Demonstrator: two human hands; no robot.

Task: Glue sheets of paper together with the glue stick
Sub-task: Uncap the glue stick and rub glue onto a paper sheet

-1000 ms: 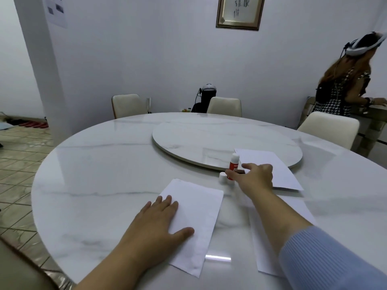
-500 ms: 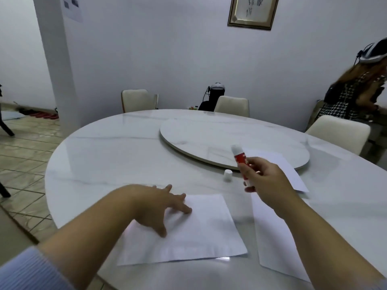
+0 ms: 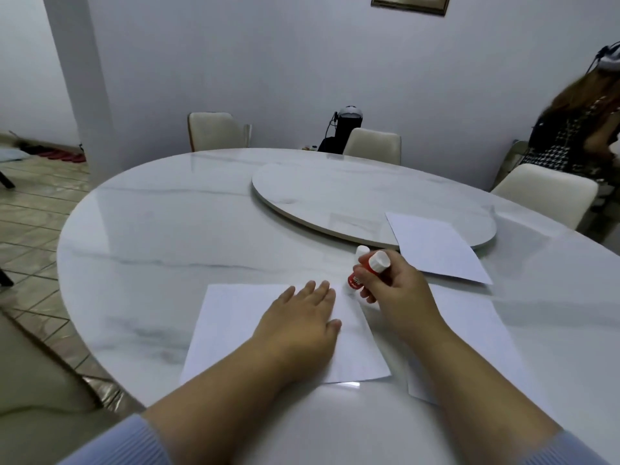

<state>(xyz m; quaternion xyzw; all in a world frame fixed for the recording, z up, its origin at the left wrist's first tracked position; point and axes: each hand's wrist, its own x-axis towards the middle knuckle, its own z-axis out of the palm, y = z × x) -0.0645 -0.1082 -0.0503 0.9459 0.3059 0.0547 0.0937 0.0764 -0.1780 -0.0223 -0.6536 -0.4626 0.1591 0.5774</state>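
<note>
Two hands work: left hand [image 3: 298, 325] flat, fingers spread, pressing paper [image 3: 235, 327]; right hand [image 3: 397, 290] grasping tilted glue stick [image 3: 367, 271].

Three sheets of paper lie on the round marble worktop [image 3: 174, 229]: one sheet [image 3: 235, 317] nearest its left edge, a second [image 3: 476, 330] to the right, a third [image 3: 436, 246] farther back. One glue stick [image 3: 364, 275]. One loose white cap [image 3: 362, 251]. Two hands. Three chairs stand around the worktop.
</note>
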